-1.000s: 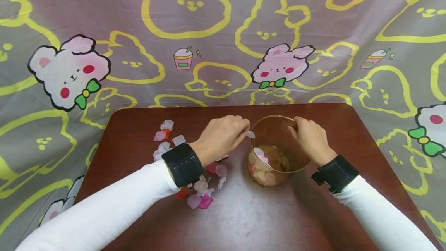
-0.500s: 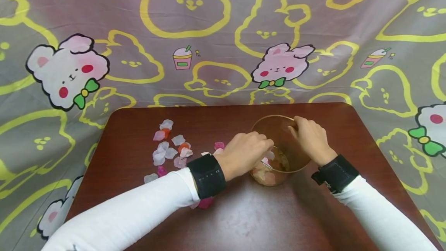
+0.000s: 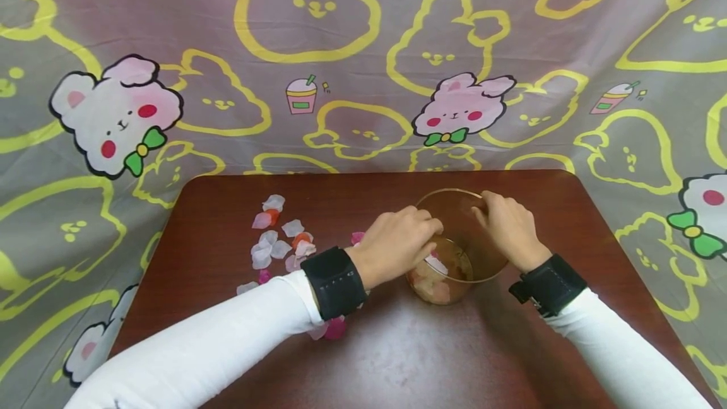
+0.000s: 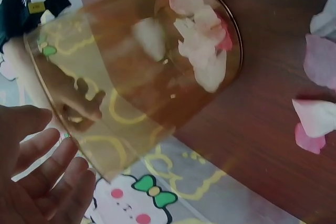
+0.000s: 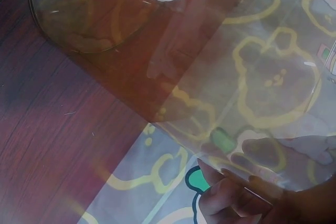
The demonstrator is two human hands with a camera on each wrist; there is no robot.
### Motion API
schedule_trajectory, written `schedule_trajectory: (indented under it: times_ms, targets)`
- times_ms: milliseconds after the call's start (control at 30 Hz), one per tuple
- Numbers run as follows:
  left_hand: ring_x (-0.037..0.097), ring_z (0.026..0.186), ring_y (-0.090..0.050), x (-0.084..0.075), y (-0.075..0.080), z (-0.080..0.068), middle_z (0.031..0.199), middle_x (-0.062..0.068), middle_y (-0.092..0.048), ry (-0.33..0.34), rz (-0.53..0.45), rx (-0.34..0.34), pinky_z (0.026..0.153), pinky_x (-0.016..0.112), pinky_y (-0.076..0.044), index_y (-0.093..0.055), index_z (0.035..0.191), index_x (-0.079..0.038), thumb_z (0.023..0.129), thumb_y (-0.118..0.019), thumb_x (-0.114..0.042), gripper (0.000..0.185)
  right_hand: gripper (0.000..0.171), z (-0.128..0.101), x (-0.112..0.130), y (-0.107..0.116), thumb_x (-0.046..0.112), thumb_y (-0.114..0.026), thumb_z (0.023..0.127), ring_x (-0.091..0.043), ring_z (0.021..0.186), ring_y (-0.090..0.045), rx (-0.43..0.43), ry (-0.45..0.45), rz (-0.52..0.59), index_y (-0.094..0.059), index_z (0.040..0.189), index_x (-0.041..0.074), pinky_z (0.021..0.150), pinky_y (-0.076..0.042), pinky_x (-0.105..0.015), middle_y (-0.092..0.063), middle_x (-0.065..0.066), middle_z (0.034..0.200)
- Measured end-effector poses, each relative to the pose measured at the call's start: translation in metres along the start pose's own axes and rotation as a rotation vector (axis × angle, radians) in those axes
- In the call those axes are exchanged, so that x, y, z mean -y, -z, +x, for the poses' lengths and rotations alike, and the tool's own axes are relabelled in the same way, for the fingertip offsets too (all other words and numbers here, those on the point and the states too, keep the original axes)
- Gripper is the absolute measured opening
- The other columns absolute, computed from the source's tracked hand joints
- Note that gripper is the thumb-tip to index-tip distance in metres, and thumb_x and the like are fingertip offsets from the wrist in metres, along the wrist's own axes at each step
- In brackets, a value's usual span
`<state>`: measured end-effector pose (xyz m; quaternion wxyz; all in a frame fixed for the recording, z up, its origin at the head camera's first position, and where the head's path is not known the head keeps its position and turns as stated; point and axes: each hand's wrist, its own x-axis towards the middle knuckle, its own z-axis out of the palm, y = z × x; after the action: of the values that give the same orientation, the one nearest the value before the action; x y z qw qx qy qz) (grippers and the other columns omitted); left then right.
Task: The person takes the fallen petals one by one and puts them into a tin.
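A clear amber-tinted round container stands on the table, with pale and pink petals gathered at its bottom. My left hand is over its left rim; in the left wrist view its fingers are loosely spread at the rim and hold nothing. A blurred white petal shows inside the container, apart from the fingers. At the far right side, my right hand grips the rim, thumb inside and fingers outside.
Loose white, pink and orange petals lie scattered on the brown table, left of the container and partly under my left forearm. A patterned curtain hangs right behind the table. Both wrists wear black bands.
My left hand has carried a pale petal from left of the container over its rim and let it go inside; its fingers have opened. The right hand has stayed on the rim.
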<state>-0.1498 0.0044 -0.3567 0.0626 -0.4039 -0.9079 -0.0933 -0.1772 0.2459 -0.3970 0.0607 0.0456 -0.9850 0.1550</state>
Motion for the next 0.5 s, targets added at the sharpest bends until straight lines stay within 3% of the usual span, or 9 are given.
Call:
schedule_trajectory:
  times_ms: [300, 500]
  targets:
    - [0.018, 0.099, -0.067, 0.039, 0.007, -0.018, 0.107, 0.0, -0.072, 0.163, -0.078, -0.12, 0.075, 0.036, -0.058, -0.072, 0.112, -0.015, 0.096, -0.067, -0.024, 0.019, 0.02, 0.0, 0.0, 0.0, 0.02, -0.064, 0.098, -0.029, 0.059, -0.059, -0.006, 0.007, -0.004, -0.059, 0.084, 0.007, 0.047, -0.039, -0.037, -0.057, -0.009, 0.064]
    - [0.02, 0.097, -0.068, 0.073, 0.005, -0.042, 0.107, 0.002, -0.073, 0.263, -0.08, -0.124, 0.073, 0.039, -0.058, -0.073, 0.111, -0.013, 0.095, -0.068, -0.024, 0.02, 0.019, 0.0, 0.002, 0.0, 0.02, -0.064, 0.098, -0.033, 0.064, -0.063, -0.008, 0.001, -0.005, -0.059, 0.085, 0.007, 0.048, -0.042, -0.041, -0.062, -0.012, 0.068]
